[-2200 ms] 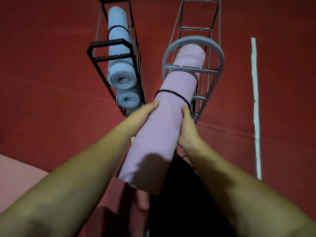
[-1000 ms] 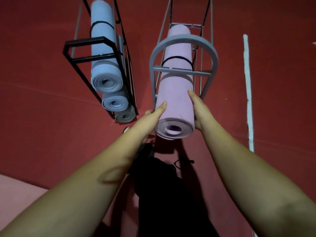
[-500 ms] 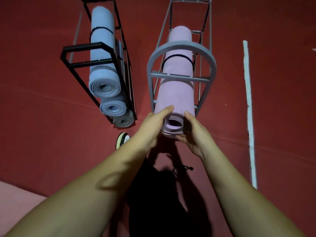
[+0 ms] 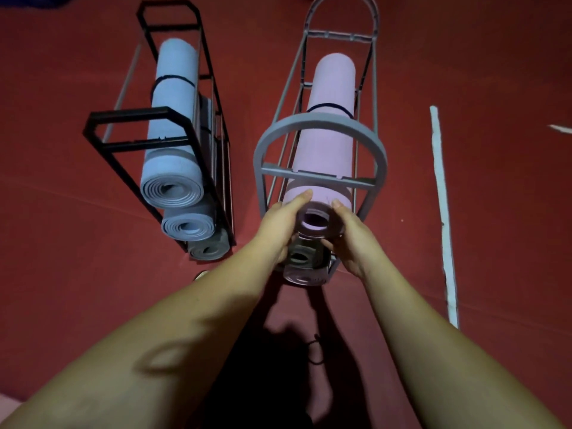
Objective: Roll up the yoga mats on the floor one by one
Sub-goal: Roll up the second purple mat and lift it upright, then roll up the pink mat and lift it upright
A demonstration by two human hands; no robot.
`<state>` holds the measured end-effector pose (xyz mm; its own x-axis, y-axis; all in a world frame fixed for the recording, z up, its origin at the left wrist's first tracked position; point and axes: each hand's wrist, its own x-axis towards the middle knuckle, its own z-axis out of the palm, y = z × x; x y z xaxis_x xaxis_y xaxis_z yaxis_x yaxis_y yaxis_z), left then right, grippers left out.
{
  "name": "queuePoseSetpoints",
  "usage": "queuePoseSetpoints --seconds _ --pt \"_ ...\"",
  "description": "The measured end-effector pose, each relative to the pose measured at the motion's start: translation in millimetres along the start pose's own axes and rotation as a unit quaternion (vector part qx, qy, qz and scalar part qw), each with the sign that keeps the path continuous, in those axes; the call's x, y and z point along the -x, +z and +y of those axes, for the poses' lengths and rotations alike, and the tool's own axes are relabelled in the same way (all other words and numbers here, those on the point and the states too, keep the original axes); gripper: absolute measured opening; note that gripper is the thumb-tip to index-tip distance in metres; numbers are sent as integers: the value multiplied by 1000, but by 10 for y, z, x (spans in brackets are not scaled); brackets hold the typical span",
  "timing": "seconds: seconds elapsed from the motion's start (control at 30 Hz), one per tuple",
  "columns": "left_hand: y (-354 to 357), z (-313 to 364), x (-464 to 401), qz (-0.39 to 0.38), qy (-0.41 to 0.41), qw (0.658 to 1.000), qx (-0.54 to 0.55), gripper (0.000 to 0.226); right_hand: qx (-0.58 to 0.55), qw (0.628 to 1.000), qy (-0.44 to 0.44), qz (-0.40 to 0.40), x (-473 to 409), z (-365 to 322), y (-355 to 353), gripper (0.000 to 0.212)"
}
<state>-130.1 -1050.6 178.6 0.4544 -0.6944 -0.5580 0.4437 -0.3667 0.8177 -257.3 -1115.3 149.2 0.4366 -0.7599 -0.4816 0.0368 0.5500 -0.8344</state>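
A rolled pink mat, smooth and matte like foam, is seen lying lengthwise in the top tier of a grey rack whose near end is a rounded arch with a flat crossbar and whose sides are thin metal rods. A thin dark band is wrapped around the roll past the arch. The near end of the mat, a spiral of layers around a hollow core, is cupped from both sides: the left hand is laid against its left edge with fingers curved around the roll, and the right hand is pressed to its right edge, thumb up against the rim — the fingers below curl under it. Beneath this mat, a darker roll and a paler one are stacked in the same rack, partly hidden by the hands. To the left, a black rack of angular bars is filled with two blue mats and a grey mat at the bottom, their coiled ends facing the camera. Everything stands on a dull red floor, which is crossed on the right by a rough white strip.
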Motion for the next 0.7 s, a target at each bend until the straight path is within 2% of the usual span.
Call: queuePoseSetpoints --seconds 0.13,0.3,0.33,0.43,0.53,0.6,0.7 --pt "-93 -88 27 -10 17 998 -56 61 32 999 -11 13 40 105 -12 55" --pt "-344 -101 289 -7 -5 994 -109 55 25 999 29 28 330 296 -16 66" --pt "-445 -108 388 0 -10 994 -108 50 27 998 44 42 444 367 2 62" --pt "-872 -178 747 9 -31 993 -110 41 59 990 98 79 801 603 162 28" --pt "-1449 -288 1221 13 -44 989 -142 40 127 984 127 12 1181 768 677 24" --pt "-1954 -365 1688 38 -33 989 -137 27 185 971 128 -82 1513 857 1232 20" --pt "-2622 -466 2449 96 -18 986 -135 28 283 933 87 -207 2062 974 2020 16"
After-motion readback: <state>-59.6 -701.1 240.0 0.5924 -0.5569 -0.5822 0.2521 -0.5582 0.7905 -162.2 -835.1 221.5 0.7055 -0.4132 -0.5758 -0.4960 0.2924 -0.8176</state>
